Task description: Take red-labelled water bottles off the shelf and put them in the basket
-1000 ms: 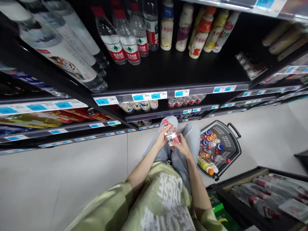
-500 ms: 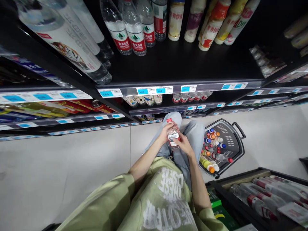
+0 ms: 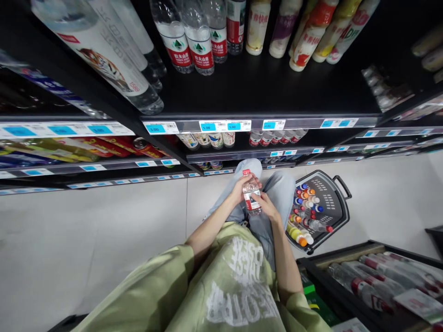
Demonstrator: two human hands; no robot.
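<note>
Between my two hands, above my knees, is a clear water bottle (image 3: 252, 197) with a red cap and a red-and-white label. It leans slightly, cap pointing away from me. My left hand (image 3: 239, 188) wraps around its upper part from the left. My right hand (image 3: 268, 205) grips the lower part from the right, with the thumb over the label. To the right of my knees, a dark shopping basket (image 3: 330, 196) on the floor holds several bottles with blue, orange, white and red caps. One clear bottle with a red cap (image 3: 316, 225) lies across them.
A black shelf (image 3: 259, 92) in front carries water bottles (image 3: 202, 50) and milk drink bottles (image 3: 308, 46). Large tiger-label bottles (image 3: 107, 69) stand at the left. Lower shelves hold cans (image 3: 216, 139). A crate of bottles (image 3: 374, 281) stands at the lower right, beside a green box (image 3: 320, 304).
The bottle and both hands have shifted very slightly right within the view, which has itself tilted a little. Both hands keep hold of the bottle.
</note>
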